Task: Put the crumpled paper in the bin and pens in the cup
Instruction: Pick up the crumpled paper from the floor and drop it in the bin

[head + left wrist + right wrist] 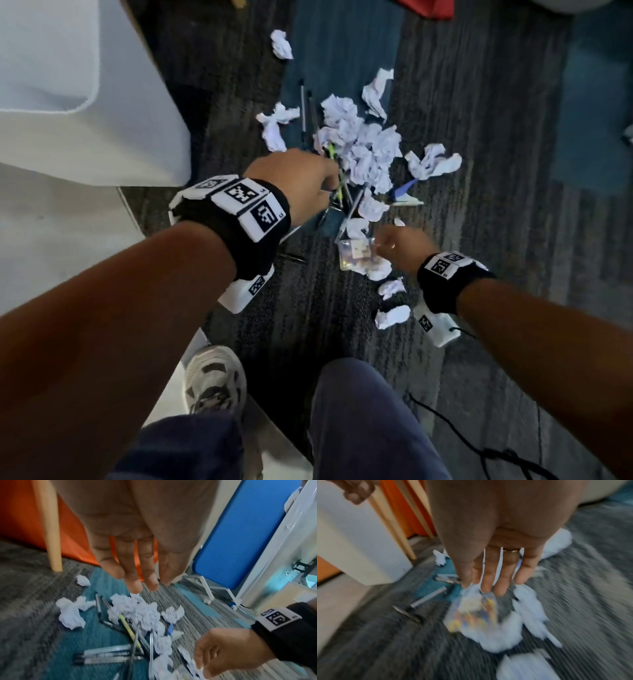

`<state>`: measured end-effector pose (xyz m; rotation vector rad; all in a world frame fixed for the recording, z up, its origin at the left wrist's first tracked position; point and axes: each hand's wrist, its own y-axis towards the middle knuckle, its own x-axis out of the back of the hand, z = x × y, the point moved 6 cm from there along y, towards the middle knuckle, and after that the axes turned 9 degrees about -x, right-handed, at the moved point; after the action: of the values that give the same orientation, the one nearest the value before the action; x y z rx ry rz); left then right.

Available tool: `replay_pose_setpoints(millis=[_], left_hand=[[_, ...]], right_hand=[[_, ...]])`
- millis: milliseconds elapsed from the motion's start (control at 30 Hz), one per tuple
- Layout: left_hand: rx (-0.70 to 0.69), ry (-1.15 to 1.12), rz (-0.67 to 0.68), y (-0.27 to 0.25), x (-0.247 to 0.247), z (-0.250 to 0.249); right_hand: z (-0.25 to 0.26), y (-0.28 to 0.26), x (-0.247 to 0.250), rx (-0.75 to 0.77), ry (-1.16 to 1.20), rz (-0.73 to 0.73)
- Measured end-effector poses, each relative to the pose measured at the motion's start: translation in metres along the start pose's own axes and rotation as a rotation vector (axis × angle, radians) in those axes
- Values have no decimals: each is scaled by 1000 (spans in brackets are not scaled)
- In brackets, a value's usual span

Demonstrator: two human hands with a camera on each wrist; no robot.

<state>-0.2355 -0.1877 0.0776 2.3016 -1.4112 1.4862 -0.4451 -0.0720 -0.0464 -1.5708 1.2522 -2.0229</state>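
Both forearms reach out low over the carpet (479, 144), each wrist wrapped in a black band with printed marker tiles. Above the middle of the mess the left hand (301, 185) hangs with its fingers (132, 574) straight, slightly apart and holding nothing, the tips just above the crumpled paper heap (363, 147). Nearer the person, the right hand (397, 246) also has its fingers (488, 574) extended and gripping nothing; they are at the clear plastic cup (356, 257), which lies among paper balls, though the blur hides whether they touch it. Pens (106, 654) lie scattered on the teal patch of carpet beside and under the heap, among them a yellow pen (128, 627) pointing into the pile and several clear-barrelled ones side by side. More crumpled balls sit apart from the heap, one far ahead (281, 44) and two close to the right wrist (392, 315). A white bin (78, 89) stands on the left, near the left forearm. At the bottom, a grey-and-white sneaker (214, 380) and dark blue trouser knees show.
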Motion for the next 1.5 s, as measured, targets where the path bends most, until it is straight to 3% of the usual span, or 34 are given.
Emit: replay_pose_setpoints(millis=[100,267,467,700,933,1133,1233,1500], left_hand=[[-30,-15,91,21,-44,-13],[-91,-61,219,54,-115,-47],[-190,-80,332,76,-195,-90],[-242,-89,574,61,-275,-102],[-291,-90,588,55,-320,-116],[-243,-74,569,63,-336,-111],[-202,-123,598,59,-331,-99],[-226,-194,428,49,-243,-73]], right_hand=[[-56,2,-39,-145,-33,95],[-109,6,-88,-196,9,117],[-118,13,-112,-109,157,23],[-115,19,-127,-61,199,-67],[-135,13,-126,-128,343,-124],[-161,10,-114,-217,437,-217],[-161,7,-110,-188,453,-266],[-102,-3,-73,-79,575,-281]])
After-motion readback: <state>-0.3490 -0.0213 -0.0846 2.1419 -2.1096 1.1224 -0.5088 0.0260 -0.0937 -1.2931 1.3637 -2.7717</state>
